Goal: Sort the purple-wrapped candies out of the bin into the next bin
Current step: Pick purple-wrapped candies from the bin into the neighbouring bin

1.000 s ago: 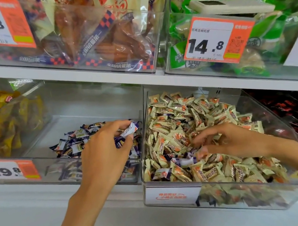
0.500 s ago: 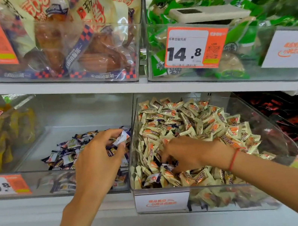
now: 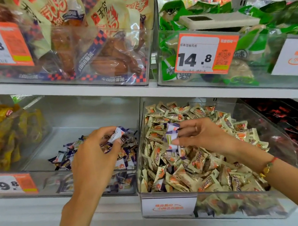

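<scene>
Sorting mid-transfer: the right hand [image 3: 197, 136] pinches a purple candy [image 3: 170, 135] above the full right bin [image 3: 169, 204]; the left hand [image 3: 94, 157] grips another candy [image 3: 116, 135] over the left bin [image 3: 44, 186]. Next, likely release there.

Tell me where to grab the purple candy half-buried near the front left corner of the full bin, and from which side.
Pinch the purple candy by the part of its wrapper that pokes out, coming from above. Cream candies press in around it and the bin front wall stands close, so a sideways approach looks blocked. The right hand already holds one purple piece.
</scene>
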The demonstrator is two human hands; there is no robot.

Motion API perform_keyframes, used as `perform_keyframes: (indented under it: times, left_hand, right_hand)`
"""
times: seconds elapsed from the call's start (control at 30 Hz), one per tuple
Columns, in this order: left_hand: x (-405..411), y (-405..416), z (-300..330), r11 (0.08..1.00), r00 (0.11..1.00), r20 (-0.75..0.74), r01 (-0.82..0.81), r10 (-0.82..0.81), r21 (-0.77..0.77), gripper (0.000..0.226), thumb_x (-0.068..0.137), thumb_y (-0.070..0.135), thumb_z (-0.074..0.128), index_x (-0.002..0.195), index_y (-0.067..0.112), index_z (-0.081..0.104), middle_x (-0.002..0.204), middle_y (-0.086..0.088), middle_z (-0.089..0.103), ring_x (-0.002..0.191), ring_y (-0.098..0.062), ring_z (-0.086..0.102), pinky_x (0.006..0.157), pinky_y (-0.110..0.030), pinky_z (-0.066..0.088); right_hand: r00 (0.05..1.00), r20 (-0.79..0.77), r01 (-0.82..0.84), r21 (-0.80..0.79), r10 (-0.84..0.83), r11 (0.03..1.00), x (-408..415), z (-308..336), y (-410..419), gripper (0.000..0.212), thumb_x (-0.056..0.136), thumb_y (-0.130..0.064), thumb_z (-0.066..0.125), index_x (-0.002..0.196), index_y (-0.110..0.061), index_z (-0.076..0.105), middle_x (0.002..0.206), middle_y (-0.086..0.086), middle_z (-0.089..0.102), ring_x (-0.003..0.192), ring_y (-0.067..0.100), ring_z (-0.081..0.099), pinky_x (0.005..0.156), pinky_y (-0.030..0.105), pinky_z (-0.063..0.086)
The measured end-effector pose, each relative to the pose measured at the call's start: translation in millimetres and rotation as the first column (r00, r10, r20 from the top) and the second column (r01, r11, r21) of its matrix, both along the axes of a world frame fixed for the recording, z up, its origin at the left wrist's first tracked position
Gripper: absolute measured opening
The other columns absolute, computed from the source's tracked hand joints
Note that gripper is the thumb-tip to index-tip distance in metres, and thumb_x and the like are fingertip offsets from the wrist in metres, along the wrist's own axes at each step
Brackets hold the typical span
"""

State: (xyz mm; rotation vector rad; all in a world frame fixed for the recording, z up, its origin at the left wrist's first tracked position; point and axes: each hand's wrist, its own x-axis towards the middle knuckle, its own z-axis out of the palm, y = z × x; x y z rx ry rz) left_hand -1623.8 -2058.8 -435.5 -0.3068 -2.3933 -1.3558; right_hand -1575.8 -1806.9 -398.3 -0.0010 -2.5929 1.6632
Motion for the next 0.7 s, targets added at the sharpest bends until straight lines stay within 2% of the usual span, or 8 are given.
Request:
perform_keyframes:
  times: [0.1, 0.23, 0.4, 0.43, 0.5, 0.57, 0.63, 0.7]
  left_hand:
    - [-5, -9, 0, 0.999, 0.999, 0.009, -0.043, 0.043, 0.018, 0.023, 0.086, 0.023, 0.068, 0.100, 0.040, 0.064, 0.100, 0.019, 0.065, 0.088, -0.003, 0.059, 0.066, -0.025, 0.043]
    - [-10, -20, 1, 0.996, 0.996, 0.017, -0.085, 0.085, 0.027, 0.022, 0.087, 0.025, 0.067, 0.098, 0.043, 0.061, 0.099, 0.021, 0.064, 0.086, 0.000, 0.058, 0.064, -0.018, 0.042]
    - [-16, -31, 0, 0.985, 0.985, 0.024, -0.171, 0.171, -0.019, 0.020, 0.088, 0.025, 0.066, 0.104, 0.036, 0.065, 0.105, 0.014, 0.068, 0.092, -0.011, 0.064, 0.074, -0.030, 0.049]
    - [-16, -33, -1, 0.982, 0.982, 0.028, -0.186, 0.187, -0.044, 0.021, 0.088, 0.024, 0.065, 0.105, 0.036, 0.066, 0.106, 0.013, 0.069, 0.094, -0.013, 0.065, 0.073, -0.030, 0.048]
    - [-18, -36, -4, 0.976, 0.979, 0.041, -0.196, 0.200, -0.095, 0.024, 0.088, 0.023, 0.065, 0.110, 0.034, 0.065, 0.109, 0.012, 0.068, 0.096, -0.016, 0.065, 0.073, -0.031, 0.047]
    - [-20, -39, -7, 0.979, 0.984, 0.066, -0.153, 0.163, -0.131, 0.028, 0.089, 0.021, 0.064, 0.115, 0.032, 0.064, 0.111, 0.010, 0.069, 0.098, -0.018, 0.066, 0.077, -0.034, 0.051]
    - [-22, -42, -11, 0.986, 0.989, 0.109, -0.082, 0.099, -0.148, 0.031, 0.091, 0.019, 0.061, 0.120, 0.031, 0.063, 0.113, 0.006, 0.069, 0.100, -0.019, 0.066, 0.081, -0.037, 0.053]
    - [-22, -42, -12, 0.980, 0.988, 0.142, -0.027, 0.056, -0.198, 0.035, 0.094, 0.020, 0.057, 0.127, 0.031, 0.059, 0.118, 0.002, 0.067, 0.104, -0.019, 0.065, 0.082, -0.036, 0.052]
  right_hand:
    - [1.000, -0.015, 0.017, -0.162, -0.020, 0.987, -3, 11, -20, 0.037, 0.070, -0.012, 0.079, 0.098, -0.027, 0.059, 0.090, -0.004, 0.075, 0.084, 0.008, 0.071, 0.069, 0.013, 0.052]
    - [0.999, -0.030, 0.028, -0.352, -0.041, 0.936, -15, 17, -47, 0.042, 0.068, -0.015, 0.079, 0.105, -0.020, 0.061, 0.093, -0.004, 0.075, 0.087, 0.008, 0.071, 0.070, 0.014, 0.053]
    - [0.994, -0.102, -0.006, -0.365, -0.034, 0.931, -40, 10, -93, 0.049, 0.075, -0.012, 0.078, 0.120, -0.014, 0.058, 0.091, -0.003, 0.075, 0.088, 0.007, 0.071, 0.077, 0.014, 0.052]
    - [0.990, -0.141, -0.017, -0.290, -0.025, 0.957, -44, 8, -102, 0.049, 0.075, -0.010, 0.079, 0.120, -0.015, 0.060, 0.090, -0.004, 0.074, 0.086, 0.004, 0.070, 0.075, 0.013, 0.052]
    - [0.970, -0.239, -0.048, 0.024, 0.052, 0.999, -53, 4, -113, 0.046, 0.076, -0.009, 0.080, 0.118, -0.018, 0.064, 0.096, -0.006, 0.071, 0.087, 0.001, 0.067, 0.081, 0.017, 0.054]
    - [0.951, -0.249, -0.096, 0.329, 0.185, 0.939, -57, 1, -119, 0.050, 0.079, -0.014, 0.078, 0.125, -0.025, 0.062, 0.115, -0.007, 0.067, 0.103, 0.004, 0.062, 0.094, 0.025, 0.051]
    - [0.945, -0.233, -0.103, 0.448, 0.228, 0.888, -54, 3, -116, 0.047, 0.083, -0.020, 0.076, 0.125, -0.032, 0.062, 0.126, -0.011, 0.062, 0.114, 0.003, 0.055, 0.101, 0.026, 0.046]
    - [0.944, -0.243, -0.086, 0.471, 0.223, 0.878, -45, 7, -105, 0.036, 0.084, -0.022, 0.074, 0.117, -0.033, 0.066, 0.118, -0.018, 0.063, 0.106, -0.006, 0.056, 0.098, 0.024, 0.047]
